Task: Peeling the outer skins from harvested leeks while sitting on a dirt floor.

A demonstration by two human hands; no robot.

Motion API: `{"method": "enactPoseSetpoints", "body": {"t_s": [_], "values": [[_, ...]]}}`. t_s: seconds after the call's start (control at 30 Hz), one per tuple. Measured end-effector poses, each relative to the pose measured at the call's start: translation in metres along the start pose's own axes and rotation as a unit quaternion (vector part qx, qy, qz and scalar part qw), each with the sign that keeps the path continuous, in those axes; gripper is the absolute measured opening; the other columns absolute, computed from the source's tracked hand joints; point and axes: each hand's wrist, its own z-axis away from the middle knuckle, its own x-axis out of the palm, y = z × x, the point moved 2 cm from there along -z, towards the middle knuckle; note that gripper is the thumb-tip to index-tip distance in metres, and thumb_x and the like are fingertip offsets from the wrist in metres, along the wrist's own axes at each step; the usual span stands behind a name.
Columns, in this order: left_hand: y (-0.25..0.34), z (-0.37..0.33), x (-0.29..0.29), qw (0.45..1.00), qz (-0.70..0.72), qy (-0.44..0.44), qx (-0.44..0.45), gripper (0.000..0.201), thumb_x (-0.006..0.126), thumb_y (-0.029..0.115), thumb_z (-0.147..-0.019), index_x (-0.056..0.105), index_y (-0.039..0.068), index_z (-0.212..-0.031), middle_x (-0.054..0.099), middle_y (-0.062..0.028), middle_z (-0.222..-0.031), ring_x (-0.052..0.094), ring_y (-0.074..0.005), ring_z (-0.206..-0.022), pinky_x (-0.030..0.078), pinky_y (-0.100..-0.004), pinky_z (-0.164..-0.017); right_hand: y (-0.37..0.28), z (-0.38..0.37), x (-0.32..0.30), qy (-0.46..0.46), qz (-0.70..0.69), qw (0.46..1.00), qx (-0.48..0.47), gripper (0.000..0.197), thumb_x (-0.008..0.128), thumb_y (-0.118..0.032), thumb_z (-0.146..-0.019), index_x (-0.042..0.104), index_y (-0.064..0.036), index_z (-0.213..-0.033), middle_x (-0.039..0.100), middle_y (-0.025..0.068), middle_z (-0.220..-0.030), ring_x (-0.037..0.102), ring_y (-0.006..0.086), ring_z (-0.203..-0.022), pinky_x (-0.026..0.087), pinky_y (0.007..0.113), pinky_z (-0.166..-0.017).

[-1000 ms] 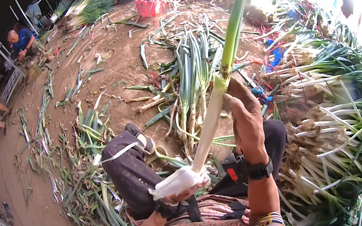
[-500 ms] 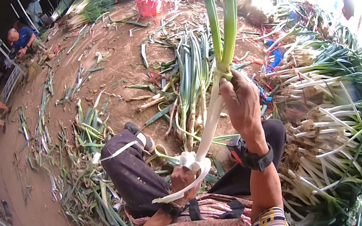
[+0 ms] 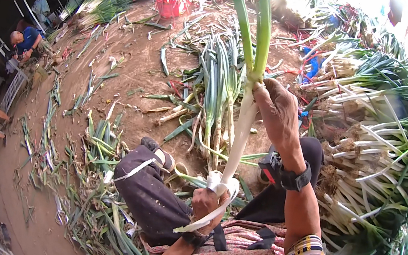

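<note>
A long green onion (image 3: 240, 139) stands nearly upright before me, its green leaves at the top and its white shank below. My right hand (image 3: 276, 110) pinches it where the leaves meet the shank. Low down, over my lap, my left hand (image 3: 206, 203) is closed round its bottom end, so the root end is hidden. A pale peeled strip of skin (image 3: 210, 216) curls over that hand and hangs beside the wrist. Just beyond lies a bunch of green onions (image 3: 214, 86) on the dirt floor.
A big pile of green onions (image 3: 371, 161) lies along my right. Loose leaves and trimmings (image 3: 93, 206) litter the ground to my left. Farther off are a red basket (image 3: 172, 2), another onion heap (image 3: 107, 2) and two people at the far left, one in a blue shirt (image 3: 28, 39).
Both hands still grip the onion. Its upper part and my right hand have shifted very slightly to the right.
</note>
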Motion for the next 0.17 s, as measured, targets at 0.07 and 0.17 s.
{"method": "enactPoseSetpoints", "body": {"t_s": [0.07,0.17], "values": [[0.0010,-0.0015,0.0011,0.999,-0.021,-0.006,0.024,0.020,0.067,0.013,-0.067,0.056,0.005,-0.082,0.057,-0.0129,-0.076,0.054,-0.0335,-0.072,0.043,-0.0437,-0.064,0.0006,-0.0013,-0.0036,-0.002,0.021,1.000,-0.020,0.038,0.048,-0.031,-0.085,0.060,0.0026,-0.098,0.058,0.0178,-0.063,0.060,0.0280,-0.059,0.046,0.037,-0.060],[-0.0072,0.0007,0.0098,0.999,-0.007,-0.001,-0.035,0.020,0.068,0.017,-0.070,0.057,0.009,-0.084,0.058,-0.0128,-0.076,0.054,-0.0323,-0.072,0.043,-0.0439,-0.069,0.0000,0.0005,-0.0046,-0.019,0.016,1.000,-0.016,0.040,0.048,-0.034,-0.084,0.061,0.0016,-0.099,0.059,0.0196,-0.065,0.062,0.0254,-0.060,0.046,0.037,-0.060]]}}
